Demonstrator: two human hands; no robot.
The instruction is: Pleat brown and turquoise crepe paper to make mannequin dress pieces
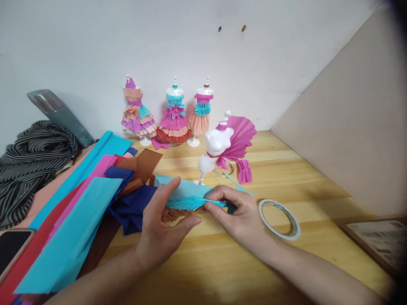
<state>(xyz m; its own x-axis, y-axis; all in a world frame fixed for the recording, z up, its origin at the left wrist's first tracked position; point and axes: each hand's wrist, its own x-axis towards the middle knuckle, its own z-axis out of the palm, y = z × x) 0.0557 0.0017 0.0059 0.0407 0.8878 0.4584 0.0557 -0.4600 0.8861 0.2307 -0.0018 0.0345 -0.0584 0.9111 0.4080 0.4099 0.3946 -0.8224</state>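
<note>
My right hand (pixel 235 209) pinches one end of a pleated light-blue sheet of crepe paper (pixel 184 197) between thumb and fingers. My left hand (pixel 165 224) is beside the paper's other end, thumb and index finger spread wide apart; its remaining fingers are partly hidden. Brown pleated paper (pixel 173 215) shows beneath the blue folds. Just behind the hands stands a small white dress form (pixel 218 142) with a magenta pleated fan (pixel 240 137) at its back and a magenta band at its neck.
Three small dress forms in paper dresses, one with a pink skirt (pixel 174 123), stand by the wall. Crepe paper sheets (pixel 73 228), a phone (pixel 14 250) and striped cloth (pixel 34 161) lie left. A tape roll (pixel 296 228) and a magenta paper piece (pixel 244 171) lie right.
</note>
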